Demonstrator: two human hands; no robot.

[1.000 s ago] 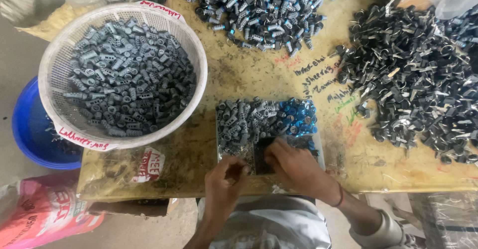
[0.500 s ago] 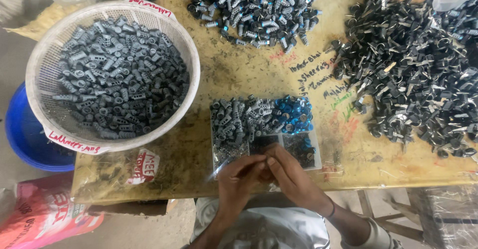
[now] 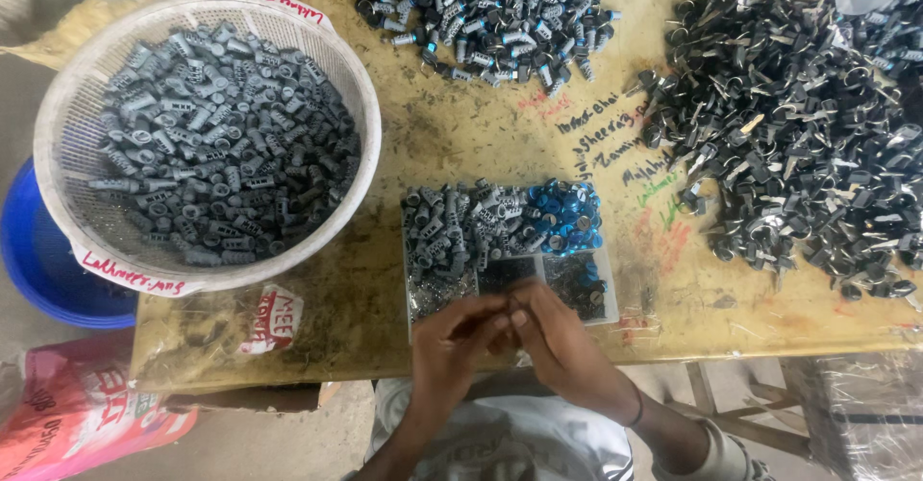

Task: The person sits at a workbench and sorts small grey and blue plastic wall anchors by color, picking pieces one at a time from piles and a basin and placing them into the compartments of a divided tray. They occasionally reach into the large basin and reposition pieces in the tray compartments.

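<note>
Centrally, the left hand [image 3: 452,351] and right hand [image 3: 562,346] are being held together at the near edge of the bench [image 3: 461,145], fingertips pinching a small part too tiny to identify. Just beyond them, a compartment tray [image 3: 505,250] of grey plugs and blue caps is being kept; a white basket [image 3: 207,130] is resting at left.

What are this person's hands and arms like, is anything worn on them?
Both hands, left hand and right hand, are bare, with no gloves. A thin dark band circles the right wrist. Both forearms are uncovered; a pale rolled sleeve shows farther up the right arm.
</note>
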